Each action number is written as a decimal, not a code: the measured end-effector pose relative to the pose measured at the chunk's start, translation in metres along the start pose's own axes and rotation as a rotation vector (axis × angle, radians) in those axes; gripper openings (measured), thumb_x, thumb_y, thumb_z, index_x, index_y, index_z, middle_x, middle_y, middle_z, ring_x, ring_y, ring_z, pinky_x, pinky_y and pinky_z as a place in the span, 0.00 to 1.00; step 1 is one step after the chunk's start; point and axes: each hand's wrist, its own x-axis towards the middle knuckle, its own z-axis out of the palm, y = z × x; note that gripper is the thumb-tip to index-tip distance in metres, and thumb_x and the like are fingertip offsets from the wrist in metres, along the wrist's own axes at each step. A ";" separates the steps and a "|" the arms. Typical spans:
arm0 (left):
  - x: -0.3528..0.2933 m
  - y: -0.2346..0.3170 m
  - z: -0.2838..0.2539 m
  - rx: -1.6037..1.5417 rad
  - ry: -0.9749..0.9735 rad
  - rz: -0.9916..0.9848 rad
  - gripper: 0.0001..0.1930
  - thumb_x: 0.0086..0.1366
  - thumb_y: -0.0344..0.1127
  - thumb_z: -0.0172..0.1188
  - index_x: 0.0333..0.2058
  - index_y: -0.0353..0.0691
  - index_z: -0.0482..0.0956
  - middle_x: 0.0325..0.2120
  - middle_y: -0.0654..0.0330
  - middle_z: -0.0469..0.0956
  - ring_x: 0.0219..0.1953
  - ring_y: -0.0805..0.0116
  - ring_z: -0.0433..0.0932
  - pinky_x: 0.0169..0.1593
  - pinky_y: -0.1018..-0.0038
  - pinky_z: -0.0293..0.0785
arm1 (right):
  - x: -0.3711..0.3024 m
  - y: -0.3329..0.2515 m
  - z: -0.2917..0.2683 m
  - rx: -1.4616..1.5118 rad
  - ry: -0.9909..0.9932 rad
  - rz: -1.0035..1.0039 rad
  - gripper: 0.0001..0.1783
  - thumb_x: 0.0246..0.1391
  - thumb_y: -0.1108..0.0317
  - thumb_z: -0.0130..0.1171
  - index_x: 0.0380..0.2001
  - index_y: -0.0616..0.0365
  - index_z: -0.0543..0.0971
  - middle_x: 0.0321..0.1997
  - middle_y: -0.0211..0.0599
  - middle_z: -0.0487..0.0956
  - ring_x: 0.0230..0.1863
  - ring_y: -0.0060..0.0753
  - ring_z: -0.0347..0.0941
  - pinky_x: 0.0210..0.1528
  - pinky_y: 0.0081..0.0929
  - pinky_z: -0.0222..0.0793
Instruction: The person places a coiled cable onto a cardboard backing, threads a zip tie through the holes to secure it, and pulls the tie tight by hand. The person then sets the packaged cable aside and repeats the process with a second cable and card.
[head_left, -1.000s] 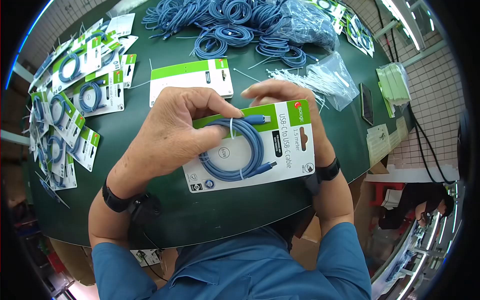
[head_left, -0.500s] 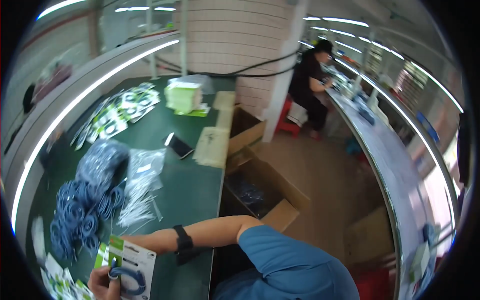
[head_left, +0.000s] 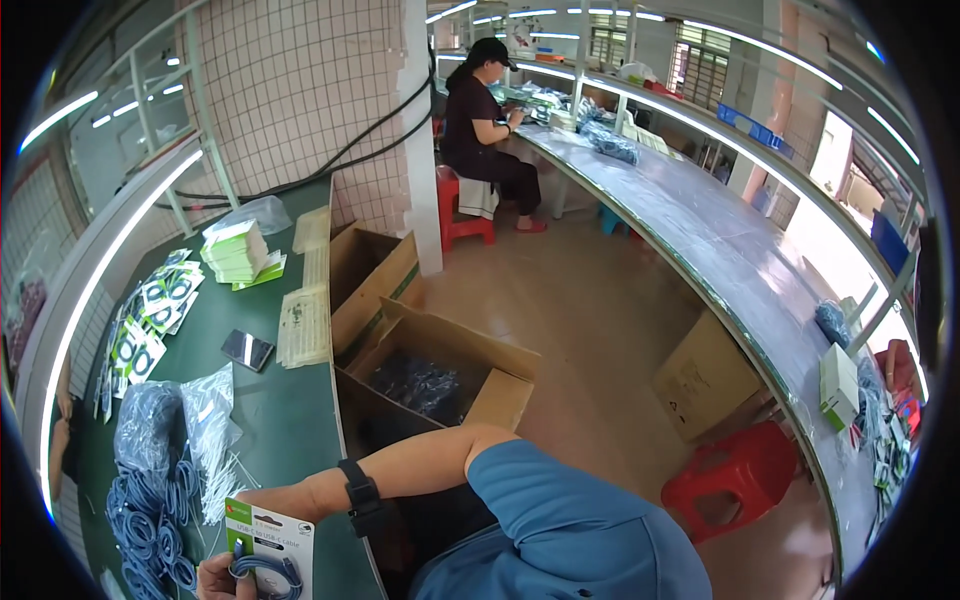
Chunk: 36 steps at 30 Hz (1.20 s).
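Observation:
At the lower left, my left hand (head_left: 218, 578) is closed on a green-and-white backing card (head_left: 292, 530). A coiled blue cable (head_left: 275, 572) lies against the card's front. My right arm, with a black band at the wrist, reaches across to the same card; the back of my right hand (head_left: 280, 499) shows at its upper edge, while its fingers are hidden behind. Beside the card lies a heap of blue coiled cables (head_left: 140, 520). A clear bag of more cables (head_left: 148, 418) and a bag of thin white ties (head_left: 208, 415) sit just beyond.
Farther along the green bench (head_left: 290, 415) are a phone (head_left: 247, 350), carded cables (head_left: 145, 345) and a card stack (head_left: 235, 250). Open cartons (head_left: 455, 350) stand beside it. A red stool (head_left: 735, 475) is at right, near a long bench (head_left: 690, 225) where another person (head_left: 480, 130) sits.
My view has swung to the right, bringing the long bench and red stool more fully into sight. The card with the cable remains in my left hand, slightly lower in view.

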 end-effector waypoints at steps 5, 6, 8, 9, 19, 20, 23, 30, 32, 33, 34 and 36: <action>-0.001 -0.011 0.006 0.259 -0.086 0.050 0.15 0.65 0.21 0.65 0.51 0.33 0.82 0.37 0.57 0.84 0.34 0.74 0.80 0.39 0.76 0.77 | 0.001 0.011 -0.005 -0.031 -0.022 -0.087 0.12 0.44 0.65 0.70 0.20 0.60 0.78 0.22 0.41 0.77 0.25 0.46 0.72 0.29 0.37 0.67; -0.002 -0.008 0.008 0.259 -0.088 0.047 0.15 0.65 0.21 0.65 0.51 0.33 0.82 0.37 0.57 0.84 0.34 0.74 0.80 0.39 0.76 0.77 | 0.005 0.016 -0.004 -0.023 -0.022 -0.199 0.11 0.43 0.66 0.69 0.20 0.60 0.78 0.22 0.40 0.77 0.25 0.45 0.74 0.29 0.37 0.68; -0.005 0.004 0.013 0.353 -0.062 0.079 0.16 0.64 0.21 0.65 0.51 0.32 0.82 0.37 0.56 0.84 0.34 0.72 0.81 0.40 0.73 0.79 | 0.007 0.024 -0.003 -0.088 -0.016 -0.196 0.09 0.42 0.67 0.68 0.19 0.60 0.78 0.22 0.40 0.78 0.25 0.44 0.74 0.28 0.37 0.68; -0.006 0.007 0.013 0.399 -0.050 0.095 0.16 0.64 0.21 0.65 0.52 0.32 0.82 0.38 0.56 0.85 0.34 0.71 0.81 0.40 0.72 0.79 | 0.007 0.028 -0.002 -0.154 -0.011 -0.194 0.08 0.41 0.69 0.67 0.19 0.60 0.79 0.22 0.40 0.79 0.25 0.44 0.75 0.28 0.37 0.69; -0.010 0.013 0.003 0.798 -0.255 0.294 0.17 0.64 0.21 0.61 0.52 0.34 0.83 0.41 0.45 0.82 0.41 0.43 0.81 0.48 0.60 0.77 | 0.025 0.055 0.015 -0.041 -0.089 -0.047 0.03 0.36 0.74 0.62 0.17 0.55 0.83 0.18 0.38 0.80 0.22 0.43 0.77 0.23 0.35 0.68; -0.012 0.005 0.000 0.796 -0.233 0.287 0.17 0.64 0.21 0.60 0.52 0.34 0.83 0.40 0.45 0.81 0.42 0.41 0.80 0.49 0.59 0.76 | 0.026 0.063 0.022 -0.088 -0.087 -0.063 0.03 0.36 0.75 0.61 0.16 0.54 0.83 0.18 0.38 0.80 0.22 0.43 0.77 0.24 0.35 0.69; -0.013 -0.004 0.000 0.779 -0.197 0.273 0.16 0.65 0.22 0.61 0.51 0.34 0.83 0.40 0.44 0.81 0.42 0.40 0.79 0.49 0.58 0.76 | 0.028 0.086 0.040 -0.181 -0.081 -0.093 0.04 0.36 0.75 0.61 0.16 0.53 0.83 0.18 0.36 0.80 0.22 0.43 0.78 0.24 0.35 0.69; -0.016 0.001 0.014 0.715 -0.129 0.242 0.12 0.64 0.24 0.66 0.47 0.32 0.84 0.37 0.44 0.80 0.39 0.43 0.79 0.47 0.58 0.77 | 0.022 0.105 0.047 -0.158 -0.101 -0.071 0.05 0.35 0.74 0.61 0.15 0.50 0.83 0.18 0.35 0.80 0.22 0.43 0.77 0.24 0.36 0.68; -0.015 -0.003 0.009 0.679 -0.158 0.133 0.11 0.64 0.26 0.68 0.45 0.31 0.84 0.36 0.45 0.80 0.38 0.44 0.79 0.46 0.58 0.77 | 0.021 0.102 0.049 -0.168 -0.109 -0.067 0.05 0.35 0.74 0.61 0.15 0.50 0.83 0.18 0.35 0.80 0.22 0.43 0.77 0.24 0.36 0.69; -0.015 -0.004 0.007 0.660 -0.172 0.079 0.10 0.63 0.26 0.69 0.43 0.30 0.84 0.35 0.45 0.80 0.38 0.45 0.79 0.45 0.58 0.77 | 0.020 0.101 0.051 -0.179 -0.117 -0.064 0.05 0.35 0.74 0.61 0.15 0.50 0.83 0.18 0.34 0.80 0.23 0.43 0.77 0.24 0.36 0.69; -0.015 -0.005 0.006 0.660 -0.171 0.079 0.10 0.63 0.26 0.69 0.43 0.30 0.84 0.35 0.45 0.80 0.38 0.45 0.79 0.45 0.58 0.77 | 0.020 0.100 0.052 -0.190 -0.124 -0.061 0.05 0.35 0.74 0.61 0.15 0.49 0.83 0.18 0.34 0.80 0.23 0.43 0.77 0.24 0.37 0.69; -0.016 -0.008 0.008 0.636 -0.153 0.042 0.09 0.62 0.26 0.70 0.40 0.30 0.83 0.33 0.45 0.79 0.37 0.44 0.79 0.45 0.59 0.77 | 0.018 0.099 0.052 -0.210 -0.135 -0.059 0.05 0.34 0.74 0.60 0.15 0.49 0.83 0.18 0.34 0.80 0.23 0.44 0.77 0.24 0.37 0.69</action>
